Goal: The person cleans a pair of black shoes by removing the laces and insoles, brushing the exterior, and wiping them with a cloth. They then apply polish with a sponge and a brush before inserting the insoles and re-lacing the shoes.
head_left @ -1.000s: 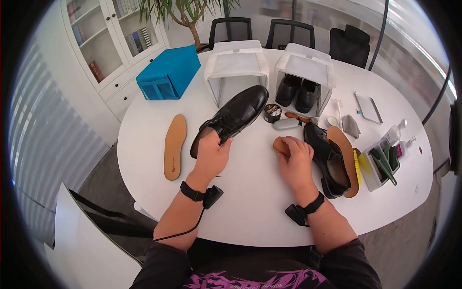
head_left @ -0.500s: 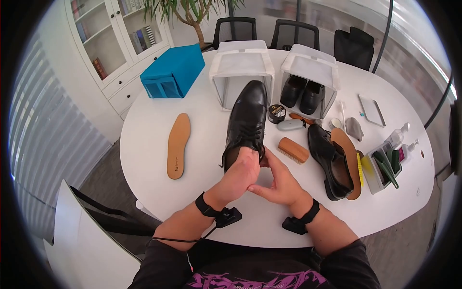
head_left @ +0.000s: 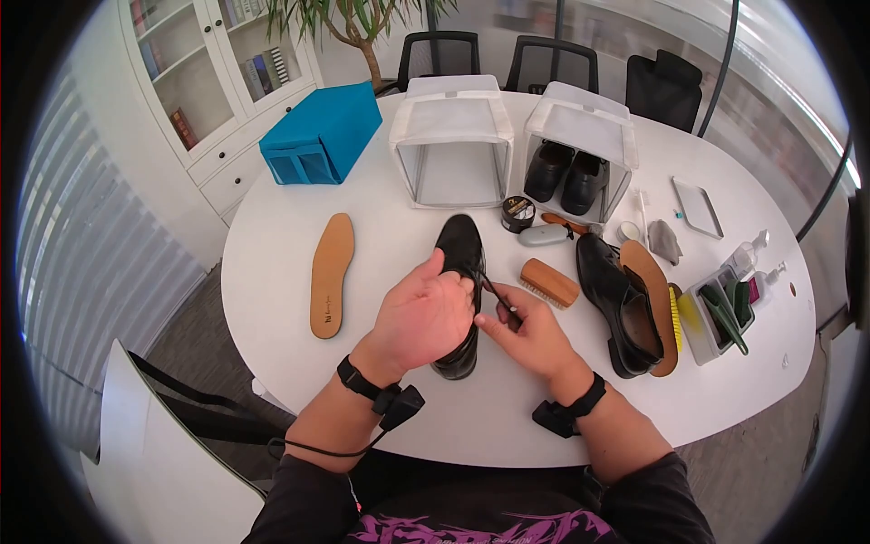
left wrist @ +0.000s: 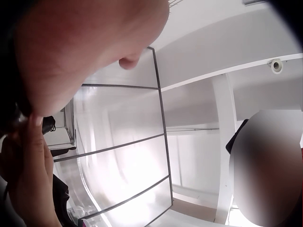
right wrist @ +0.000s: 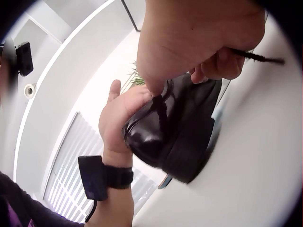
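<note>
A black lace-up dress shoe (head_left: 460,238) stands in front of me, toe pointing away, its heel toward me. My left hand (head_left: 420,313) lies across its opening with the palm turned up, thumb sticking out and fingers bent onto the shoe near the laces. From the right side, my right hand (head_left: 536,343) pinches a black shoelace (head_left: 498,297); a loose lace end (right wrist: 260,57) pokes out past its fingers in the right wrist view. That view also shows the shoe's glossy heel (right wrist: 149,137). The left wrist view shows mostly my palm (left wrist: 90,52), with the shoe largely hidden.
A wooden brush (head_left: 549,283) lies right of my right hand, beside a second black shoe (head_left: 621,304) and an insole (head_left: 652,272). Another insole (head_left: 333,276) lies left. Behind stand two white shoe boxes (head_left: 453,109), polish tin (head_left: 517,213) and blue box (head_left: 322,134); a caddy (head_left: 702,331) stands right.
My right hand has let go of the wooden brush and moved left to the shoe, where it now pinches a lace. The shoe has turned toe-forward and come down nearer me.
</note>
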Available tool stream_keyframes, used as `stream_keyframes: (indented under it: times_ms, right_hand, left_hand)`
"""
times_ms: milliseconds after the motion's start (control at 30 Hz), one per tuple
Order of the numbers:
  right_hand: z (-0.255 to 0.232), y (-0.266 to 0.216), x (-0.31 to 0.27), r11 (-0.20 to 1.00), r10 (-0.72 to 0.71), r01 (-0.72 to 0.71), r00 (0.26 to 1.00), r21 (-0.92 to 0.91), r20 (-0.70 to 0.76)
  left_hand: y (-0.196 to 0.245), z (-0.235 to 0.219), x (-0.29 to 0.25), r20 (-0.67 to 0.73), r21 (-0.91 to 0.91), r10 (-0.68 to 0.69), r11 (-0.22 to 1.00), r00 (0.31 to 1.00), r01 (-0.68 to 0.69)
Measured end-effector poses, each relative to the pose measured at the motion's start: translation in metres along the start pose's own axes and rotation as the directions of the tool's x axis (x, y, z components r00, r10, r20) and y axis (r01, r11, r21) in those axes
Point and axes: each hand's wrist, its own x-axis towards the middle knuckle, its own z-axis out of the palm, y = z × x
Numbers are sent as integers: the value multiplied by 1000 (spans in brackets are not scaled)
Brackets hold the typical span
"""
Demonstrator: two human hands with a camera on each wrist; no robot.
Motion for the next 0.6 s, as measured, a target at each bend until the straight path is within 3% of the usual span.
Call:
stream_keyframes:
  times_ms: [33,67,100,133,200,233,300,333,367,433,467,533,567,600]
  right_hand:
    - [0,3,2,1000,-2,2,1000,1,3]
    - [0,5,4,999,30,-27,997,43,-69]
    - [0,7,5,995,66,-54,988,86,-141]
    - [-2,9,6,988,98,-81,986,129,-132]
    - [0,13,6,982,102,-75,982,171,-156]
    - [1,15,7,975,106,-67,978,211,-180]
    - [1,20,9,971,118,-70,972,229,-201]
    - [1,24,9,966,135,-78,966,246,-222]
    - [2,29,10,966,133,-76,966,249,-220]
    - [4,41,12,969,76,-9,962,248,-261]
    - [3,44,12,968,73,-7,964,250,-257]
    - [1,47,15,929,5,112,949,352,-315]
    - [0,44,16,927,1,116,950,355,-313]
    - [-1,39,16,925,-16,150,933,349,-359]
  left_hand:
    - [-6,24,13,-1,3,1,1000,1000,-1]
    - [-19,69,37,-479,226,54,972,876,63]
    - [-23,96,48,-814,376,206,899,543,224]
    - [-19,98,44,-815,377,206,898,541,226]
    - [-10,99,36,-756,464,196,834,625,299]
    - [-8,108,42,-756,465,198,833,623,300]
    - [0,129,61,-763,643,370,343,530,685]
    - [7,135,61,-734,577,525,144,432,804]
    - [12,134,59,-733,575,527,142,431,805]
    - [28,121,45,-329,257,876,-276,352,926]
    - [42,112,26,-325,255,879,-275,350,927]
    - [74,89,-19,-42,-67,868,-497,495,865]
    - [79,83,-26,-37,-72,868,-497,496,865]
    - [81,78,-33,-59,-314,956,-290,286,904]
